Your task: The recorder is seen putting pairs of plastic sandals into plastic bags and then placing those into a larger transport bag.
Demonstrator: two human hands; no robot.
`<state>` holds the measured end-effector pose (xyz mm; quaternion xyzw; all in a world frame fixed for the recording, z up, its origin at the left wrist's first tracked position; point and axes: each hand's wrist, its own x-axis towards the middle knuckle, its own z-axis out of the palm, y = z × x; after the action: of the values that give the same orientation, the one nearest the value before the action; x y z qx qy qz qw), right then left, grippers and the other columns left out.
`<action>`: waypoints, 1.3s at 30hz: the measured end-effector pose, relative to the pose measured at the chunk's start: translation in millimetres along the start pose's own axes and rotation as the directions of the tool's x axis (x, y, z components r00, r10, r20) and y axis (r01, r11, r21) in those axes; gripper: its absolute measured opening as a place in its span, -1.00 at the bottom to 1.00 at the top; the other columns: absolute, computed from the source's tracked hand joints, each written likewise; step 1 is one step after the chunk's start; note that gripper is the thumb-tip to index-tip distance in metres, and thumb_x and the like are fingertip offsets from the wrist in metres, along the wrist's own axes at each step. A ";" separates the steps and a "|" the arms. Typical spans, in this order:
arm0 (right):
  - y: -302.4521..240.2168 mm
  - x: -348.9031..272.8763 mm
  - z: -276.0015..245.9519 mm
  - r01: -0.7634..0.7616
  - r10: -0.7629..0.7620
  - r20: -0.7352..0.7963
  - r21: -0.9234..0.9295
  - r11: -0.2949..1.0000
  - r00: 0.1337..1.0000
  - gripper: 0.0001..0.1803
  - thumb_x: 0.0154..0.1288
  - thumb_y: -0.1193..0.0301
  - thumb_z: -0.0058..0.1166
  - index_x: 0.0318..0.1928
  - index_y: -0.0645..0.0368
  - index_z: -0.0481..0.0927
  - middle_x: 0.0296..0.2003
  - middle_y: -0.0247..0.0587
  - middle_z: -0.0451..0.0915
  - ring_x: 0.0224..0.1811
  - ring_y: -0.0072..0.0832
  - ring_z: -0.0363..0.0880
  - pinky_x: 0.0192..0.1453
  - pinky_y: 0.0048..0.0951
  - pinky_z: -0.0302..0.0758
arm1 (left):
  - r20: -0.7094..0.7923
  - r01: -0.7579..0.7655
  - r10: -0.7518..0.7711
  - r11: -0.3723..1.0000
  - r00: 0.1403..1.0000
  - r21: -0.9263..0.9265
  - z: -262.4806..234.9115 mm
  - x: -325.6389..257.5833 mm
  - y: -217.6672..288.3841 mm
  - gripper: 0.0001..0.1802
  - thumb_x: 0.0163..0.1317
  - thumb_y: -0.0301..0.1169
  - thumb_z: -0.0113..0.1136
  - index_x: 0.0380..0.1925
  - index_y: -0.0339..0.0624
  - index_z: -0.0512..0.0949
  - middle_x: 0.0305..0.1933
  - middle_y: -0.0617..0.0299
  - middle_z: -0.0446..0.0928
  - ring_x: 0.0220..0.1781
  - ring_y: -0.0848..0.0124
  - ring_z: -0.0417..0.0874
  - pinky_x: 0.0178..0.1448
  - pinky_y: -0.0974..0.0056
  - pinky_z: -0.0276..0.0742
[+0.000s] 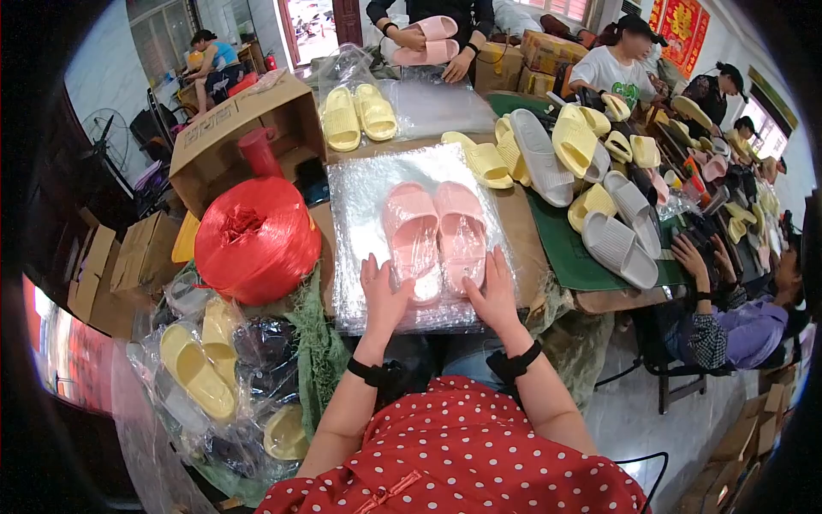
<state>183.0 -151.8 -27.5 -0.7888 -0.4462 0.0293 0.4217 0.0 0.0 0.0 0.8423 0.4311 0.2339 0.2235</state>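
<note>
From my feed I see my left hand point(383, 293) lying flat, fingers spread, on the near end of a pair of pink slippers point(435, 230) sealed in a clear plastic bag point(360, 193); it presses the bagged heel of the left slipper and grips nothing. My right hand point(494, 287) is likewise unclenched, palm down, resting against the heel of the right slipper through the film. The pink pair lies side by side, toes pointing away from me, in the middle of the bag, which is spread on the brown work table point(519, 224) directly in front of me. Just left of the bag sits a big red spool of plastic twine point(257, 240), and behind that an open cardboard box point(224, 128). Farther along the table is a pair of yellow slippers point(358, 115) on more plastic film. To the right, on a green mat point(572, 255), grey slippers point(618, 247) and more yellow ones are heaped loosely. At the far end another person's hands point(409, 38) hold a second pink pair point(426, 40). Down at my left, bagged yellow slippers point(196, 370) are piled beside the table.
</note>
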 end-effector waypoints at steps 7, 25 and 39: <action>-9.4 -2.6 -17.8 0.011 -0.007 -0.031 0.111 0.994 0.999 -0.09 0.16 0.13 0.28 0.35 0.41 0.17 0.42 0.30 0.04 0.47 0.10 0.04 0.50 -0.06 0.05 | 0.078 0.080 -0.034 0.693 0.996 -0.716 -28.9 -14.9 47.4 -0.37 0.17 -0.50 0.19 0.25 -0.29 0.22 0.08 -0.09 0.47 0.09 0.21 0.53 0.17 0.20 0.45; -54.8 -11.9 -31.9 -0.052 0.184 -0.143 0.637 0.769 0.972 -0.34 0.20 0.53 0.16 0.26 0.33 0.16 0.08 -0.07 0.41 0.08 -0.41 0.44 0.18 -0.41 0.41 | 0.374 0.374 -0.001 0.052 0.927 -0.926 -29.8 -47.6 79.0 -0.56 0.33 -0.51 0.04 0.20 -0.32 0.30 0.05 0.16 0.50 0.06 0.41 0.54 0.19 0.30 0.46; -28.1 -16.8 -85.5 -0.086 0.322 -0.078 0.881 0.466 0.943 -0.19 0.08 0.57 0.30 0.34 0.26 0.20 0.13 -0.18 0.46 0.12 -0.42 0.49 0.19 -0.37 0.46 | 0.139 -0.334 0.444 0.815 0.885 -0.474 -29.4 -42.1 80.2 -0.46 0.23 -0.31 0.27 0.16 -0.28 0.37 0.25 -0.13 0.31 0.30 0.05 0.25 0.32 0.09 0.26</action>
<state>189.9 -211.7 41.2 -0.5140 -0.2193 0.2073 0.8030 10.8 -72.2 61.2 0.8631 0.1540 0.2603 0.4044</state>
